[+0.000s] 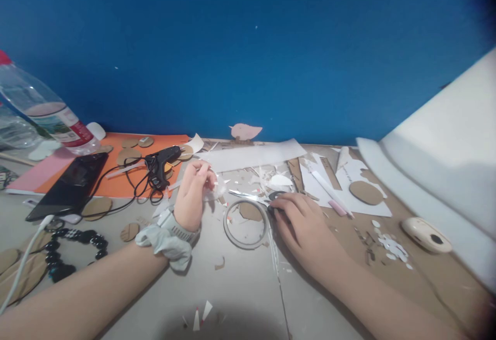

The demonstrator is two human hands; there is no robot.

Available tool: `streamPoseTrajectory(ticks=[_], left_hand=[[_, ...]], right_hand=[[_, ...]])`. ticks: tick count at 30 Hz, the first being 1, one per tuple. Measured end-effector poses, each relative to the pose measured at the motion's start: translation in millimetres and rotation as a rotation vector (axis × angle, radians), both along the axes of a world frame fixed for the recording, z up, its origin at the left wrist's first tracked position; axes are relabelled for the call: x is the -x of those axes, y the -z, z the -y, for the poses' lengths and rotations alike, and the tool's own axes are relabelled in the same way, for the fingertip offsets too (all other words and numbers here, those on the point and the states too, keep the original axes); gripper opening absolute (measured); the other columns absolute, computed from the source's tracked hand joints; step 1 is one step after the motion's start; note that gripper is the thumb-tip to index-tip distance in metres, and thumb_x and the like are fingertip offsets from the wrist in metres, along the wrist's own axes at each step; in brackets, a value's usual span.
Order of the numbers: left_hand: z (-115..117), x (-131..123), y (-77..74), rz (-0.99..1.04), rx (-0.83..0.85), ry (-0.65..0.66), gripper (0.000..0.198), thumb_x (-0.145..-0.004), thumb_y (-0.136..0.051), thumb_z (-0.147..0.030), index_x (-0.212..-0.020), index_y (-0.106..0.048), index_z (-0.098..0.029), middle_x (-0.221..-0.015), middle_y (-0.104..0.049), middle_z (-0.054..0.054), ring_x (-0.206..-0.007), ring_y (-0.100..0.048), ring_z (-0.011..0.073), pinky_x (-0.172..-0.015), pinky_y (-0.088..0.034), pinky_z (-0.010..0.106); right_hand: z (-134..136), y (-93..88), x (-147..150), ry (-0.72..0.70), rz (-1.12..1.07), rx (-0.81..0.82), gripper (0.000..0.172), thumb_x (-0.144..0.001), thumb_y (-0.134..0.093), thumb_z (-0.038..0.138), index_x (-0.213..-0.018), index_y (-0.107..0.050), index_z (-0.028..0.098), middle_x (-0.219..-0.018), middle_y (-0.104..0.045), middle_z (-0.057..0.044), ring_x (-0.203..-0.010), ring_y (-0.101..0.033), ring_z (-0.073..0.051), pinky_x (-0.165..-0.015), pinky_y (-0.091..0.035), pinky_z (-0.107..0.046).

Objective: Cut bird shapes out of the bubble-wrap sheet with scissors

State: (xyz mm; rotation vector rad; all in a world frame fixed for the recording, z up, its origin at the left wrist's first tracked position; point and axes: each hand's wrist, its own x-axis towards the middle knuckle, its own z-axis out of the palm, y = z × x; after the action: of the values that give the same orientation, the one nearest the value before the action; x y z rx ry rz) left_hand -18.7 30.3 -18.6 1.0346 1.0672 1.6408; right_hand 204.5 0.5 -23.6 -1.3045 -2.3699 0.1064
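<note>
Right hand [300,221]: fingers over the scissors [251,196], can't tell if gripping | left hand [191,195]: curled, can't tell on what | blades point left; a slip might nick that hand | far left of it, bottle [64,123], contents unclear to me

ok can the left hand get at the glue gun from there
Likely yes: the glue gun lies close to the left hand, nothing tall between them, though its cord loops alongside.
</note>
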Motion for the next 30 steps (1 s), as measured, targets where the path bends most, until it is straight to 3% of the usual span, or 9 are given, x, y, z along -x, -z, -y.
streamPoseTrajectory(ticks=[8,17,21,23,26,28,30], left_hand=[[0,-1,0.3,-0.034,0.030,0.005,0.017,-0.081,-0.051,-0.035,-0.083,-0.048,-0.019,-0.055,-0.049,-0.004,-0.041,-0.045,0.0082,-0.033,-0.039,0.017],[0,2,1.3,-0.015,0.015,0.072,0.020,-0.081,-0.052,-0.037,-0.085,-0.047,-0.019,-0.057,-0.050,-0.003,-0.049,-0.045,0.0107,-0.036,-0.040,0.018],[1,1,0.1,-0.020,-0.035,0.055,0.023,-0.081,-0.050,-0.041,-0.083,-0.048,-0.018,-0.058,-0.050,-0.002,-0.050,-0.046,0.0113,-0.038,-0.041,0.019],[1,1,-0.7,-0.018,-0.026,0.062,0.020,-0.081,-0.050,-0.039,-0.082,-0.048,-0.019,-0.057,-0.050,-0.002,-0.049,-0.046,0.0112,-0.038,-0.040,0.020],[0,1,-0.9,0.010,-0.003,0.071,0.018,-0.081,-0.052,-0.037,-0.081,-0.050,-0.019,-0.058,-0.050,-0.001,-0.048,-0.047,0.0118,-0.036,-0.039,0.020],[0,1,-0.3,0.018,0.009,0.061,0.016,-0.080,-0.054,-0.035,-0.080,-0.050,-0.019,-0.058,-0.049,-0.001,-0.048,-0.047,0.0117,-0.035,-0.039,0.020],[-1,1,0.1,0.029,0.012,0.076,0.016,-0.079,-0.055,-0.034,-0.081,-0.050,-0.020,-0.058,-0.049,-0.002,-0.046,-0.047,0.0109,-0.035,-0.039,0.020]], right_hand=[[0,-9.3,1,0.040,-0.127,0.142,0.016,-0.089,-0.037,0.019,-0.095,-0.052,0.021,-0.099,-0.055,-0.006,-0.096,-0.048,-0.020,-0.084,-0.038,-0.037],[0,-6.4,0,0.007,-0.102,0.097,0.017,-0.088,-0.039,0.019,-0.099,-0.052,0.019,-0.099,-0.056,-0.008,-0.095,-0.049,-0.021,-0.082,-0.039,-0.037],[16,-7.5,6,-0.209,0.031,-0.012,0.022,-0.083,-0.044,0.016,-0.103,-0.052,0.017,-0.099,-0.058,-0.009,-0.092,-0.049,-0.021,-0.082,-0.038,-0.039],[29,-7.6,15,-0.356,0.088,-0.034,0.025,-0.081,-0.045,0.017,-0.105,-0.053,0.017,-0.091,-0.060,-0.007,-0.084,-0.052,-0.020,-0.076,-0.041,-0.037],[48,-0.7,32,-0.512,0.164,0.059,0.028,-0.080,-0.048,0.030,-0.108,-0.052,0.023,-0.079,-0.061,-0.001,-0.066,-0.053,-0.016,-0.057,-0.041,-0.030],[56,6.5,42,-0.626,0.172,0.224,0.019,-0.083,-0.048,0.036,-0.102,-0.054,0.031,-0.069,-0.059,0.005,-0.055,-0.051,-0.012,-0.045,-0.034,-0.024],[60,8.5,45,-0.733,0.098,0.365,0.012,-0.082,-0.051,0.036,-0.093,-0.055,0.033,-0.061,-0.058,0.009,-0.051,-0.051,-0.008,-0.042,-0.031,-0.020]])
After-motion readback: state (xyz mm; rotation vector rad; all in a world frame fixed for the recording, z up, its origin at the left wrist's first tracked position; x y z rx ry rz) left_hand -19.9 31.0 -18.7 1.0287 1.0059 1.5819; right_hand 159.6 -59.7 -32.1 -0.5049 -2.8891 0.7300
